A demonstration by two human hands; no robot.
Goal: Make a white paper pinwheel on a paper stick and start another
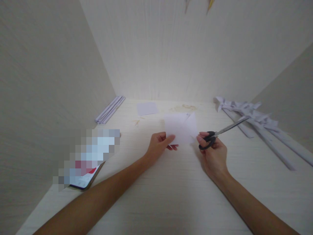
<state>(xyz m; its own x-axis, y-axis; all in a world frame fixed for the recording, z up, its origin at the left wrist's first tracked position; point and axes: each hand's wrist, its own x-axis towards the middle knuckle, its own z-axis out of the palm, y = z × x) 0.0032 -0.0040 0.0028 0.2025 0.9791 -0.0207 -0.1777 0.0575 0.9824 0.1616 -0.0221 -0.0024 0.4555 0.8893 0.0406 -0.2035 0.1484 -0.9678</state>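
Between thumb and fingers, my left hand [161,143] pinches the lower left part of a white piece of paper [180,129]. A crease or cut line runs near the paper's upper right corner. My right hand [214,153] is closed around the black handles of a pair of scissors [228,129], whose blades point away to the upper right. The right thumb and fingertip are at the paper's lower right edge; whether they grip it, I cannot tell.
Rolled paper sticks [110,110] lie by the left wall, above a partly blurred phone [86,179]. A square paper piece [147,108] lies near the back wall. At right are long paper tubes with folded pieces [259,119]. Small brownish scraps [137,122] dot the surface.
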